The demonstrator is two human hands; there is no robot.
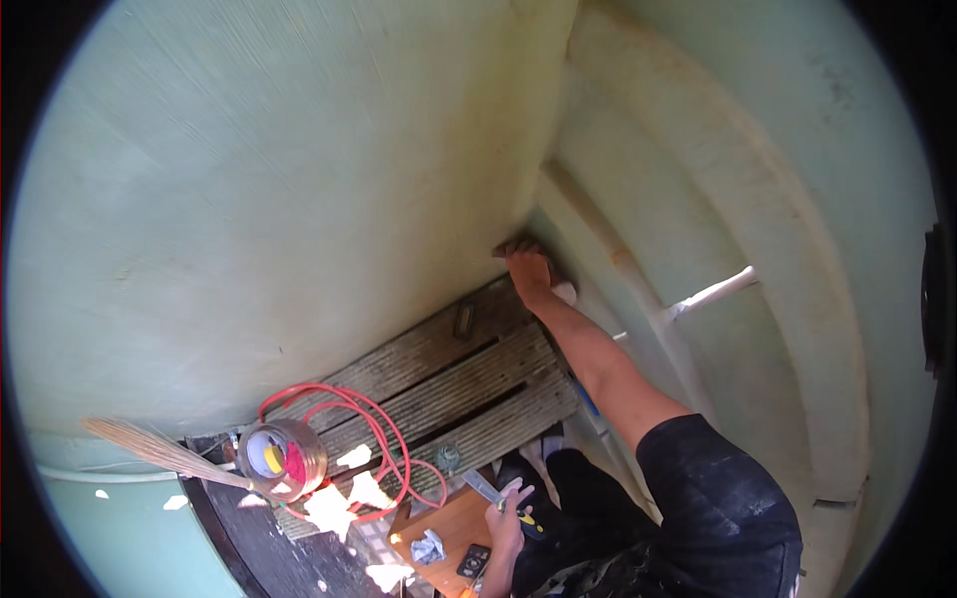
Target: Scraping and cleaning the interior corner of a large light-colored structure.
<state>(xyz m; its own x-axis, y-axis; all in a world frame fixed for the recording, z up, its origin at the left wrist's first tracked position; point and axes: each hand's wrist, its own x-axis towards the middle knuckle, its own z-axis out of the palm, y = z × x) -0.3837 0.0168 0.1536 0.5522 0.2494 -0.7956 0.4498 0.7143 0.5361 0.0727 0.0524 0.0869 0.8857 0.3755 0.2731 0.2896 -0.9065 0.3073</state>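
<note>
My right hand (525, 263) reaches far out to the corner where the pale green wall (299, 199) meets the ribbed side panel (688, 199). Its fingers are closed over a small brown flat piece (500, 250) pressed to the wall low in that corner; what the piece is made of is too small to tell. Near my body, my left hand (505, 523) grips a putty knife (482, 486) with a broad metal blade and a yellow and black handle. The blade points up and to the left, away from the wall.
Below is a slatted wooden platform (439, 394) with a coiled red hose (404, 448). At left stand a clear bucket (311, 453) holding tape and a straw broom (150, 446). A wooden stool (449, 528) bears a crumpled rag (428, 547) and a black device (474, 561).
</note>
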